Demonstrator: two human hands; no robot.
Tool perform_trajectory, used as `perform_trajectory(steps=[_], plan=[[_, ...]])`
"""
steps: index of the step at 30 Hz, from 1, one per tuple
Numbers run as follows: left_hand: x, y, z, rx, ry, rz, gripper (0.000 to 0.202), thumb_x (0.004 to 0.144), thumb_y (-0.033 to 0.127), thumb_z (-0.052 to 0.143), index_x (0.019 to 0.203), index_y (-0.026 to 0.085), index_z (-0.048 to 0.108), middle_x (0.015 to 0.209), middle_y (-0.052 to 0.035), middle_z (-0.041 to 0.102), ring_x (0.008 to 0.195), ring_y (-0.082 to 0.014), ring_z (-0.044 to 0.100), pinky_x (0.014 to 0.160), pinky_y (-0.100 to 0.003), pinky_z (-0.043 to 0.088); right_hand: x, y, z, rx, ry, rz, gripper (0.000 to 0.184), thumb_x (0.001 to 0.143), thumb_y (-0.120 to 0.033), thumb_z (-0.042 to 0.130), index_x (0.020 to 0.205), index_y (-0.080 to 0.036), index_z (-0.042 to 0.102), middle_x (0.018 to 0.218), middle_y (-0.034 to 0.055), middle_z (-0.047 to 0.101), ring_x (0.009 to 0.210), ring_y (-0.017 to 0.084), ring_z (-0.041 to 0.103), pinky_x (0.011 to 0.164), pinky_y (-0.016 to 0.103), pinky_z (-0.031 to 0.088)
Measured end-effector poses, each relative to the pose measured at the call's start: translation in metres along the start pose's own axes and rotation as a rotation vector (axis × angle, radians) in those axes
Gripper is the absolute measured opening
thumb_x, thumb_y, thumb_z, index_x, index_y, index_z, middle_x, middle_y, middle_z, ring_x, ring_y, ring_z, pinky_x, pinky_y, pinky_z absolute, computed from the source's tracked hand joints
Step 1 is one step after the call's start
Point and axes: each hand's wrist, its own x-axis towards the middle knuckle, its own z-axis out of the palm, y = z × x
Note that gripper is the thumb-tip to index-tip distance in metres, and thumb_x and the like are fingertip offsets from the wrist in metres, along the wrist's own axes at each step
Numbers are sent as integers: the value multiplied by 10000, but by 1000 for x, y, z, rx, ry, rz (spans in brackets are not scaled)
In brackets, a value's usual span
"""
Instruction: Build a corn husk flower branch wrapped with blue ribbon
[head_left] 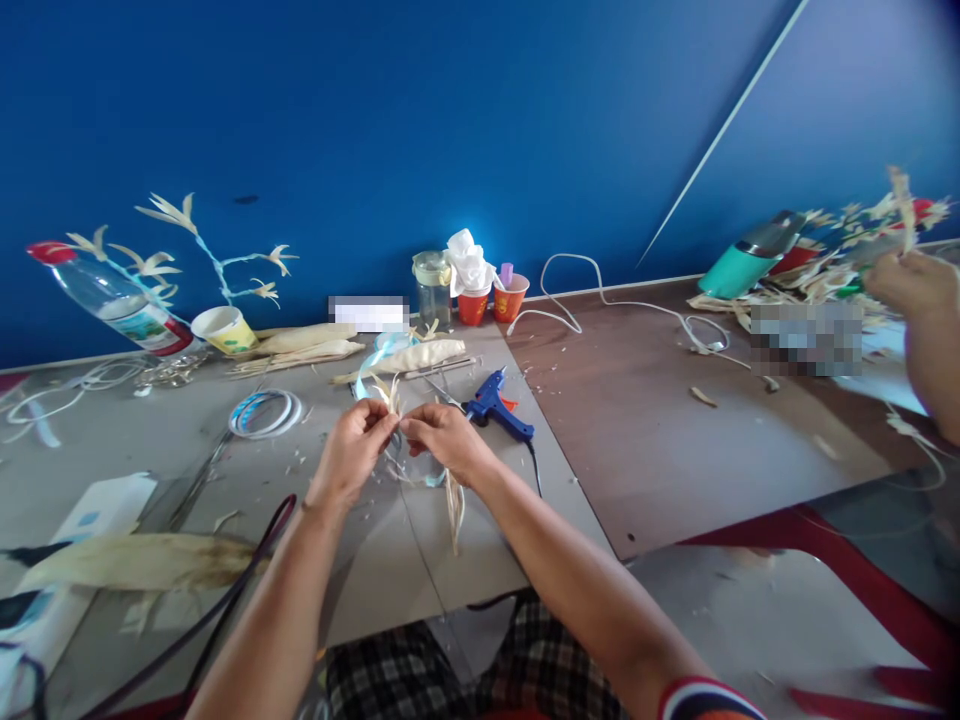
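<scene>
Above the middle of the table, my left hand (346, 450) pinches a small corn husk flower (390, 392), its pale petals pointing up. My right hand (448, 440) is closed in a pinch against my left fingertips, at the flower's base. What lies between the right fingertips is too small to make out. Light blue tape (435, 481) curls on the table below the hands. Narrow corn husk strips (454, 515) lie under my right wrist. Just beyond my right hand rests a blue glue gun (501, 408) with an orange trigger.
Tape rolls (264, 414) and a large husk (142, 562) lie left. Behind stand a tilted bottle (124, 305), a yellow cup (225, 330), a jar (432, 290) and red cups (474, 306). A white cable (637, 303) crosses the brown board. Another person's hand (911, 290) lifts a husk at right.
</scene>
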Motion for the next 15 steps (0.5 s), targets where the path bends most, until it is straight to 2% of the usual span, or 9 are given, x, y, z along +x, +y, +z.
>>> perform_trajectory(steps=[2,5,9,15], plan=[[0,0,0,0,8,11,205,697,325,682,737,168,557,563,53,480,492,-78,386,460,-205,271,-1,-2,-1,-5,-18,46,147,699,-292,624,677,-149,597,561,-42,513,495,76,450,502,204,350],[0,1,0,31,32,20,218,682,330,699,730,162,569,587,47,499,508,-78,401,482,-210,287,-3,-5,-1,-78,22,83,119,662,-258,657,683,-148,616,566,-50,508,513,74,425,516,202,347],[-1,3,2,80,31,16,235,677,350,706,715,157,578,594,42,508,529,-88,420,504,-221,302,-4,-4,-2,-271,93,-25,107,661,-175,624,743,-149,687,600,-41,552,580,90,458,577,209,358],[0,-2,5,0,31,11,239,673,339,730,727,156,586,614,34,525,557,-94,450,527,-222,324,-3,0,1,-231,86,-9,163,680,-271,652,734,-135,723,576,-34,552,552,88,432,546,214,338]])
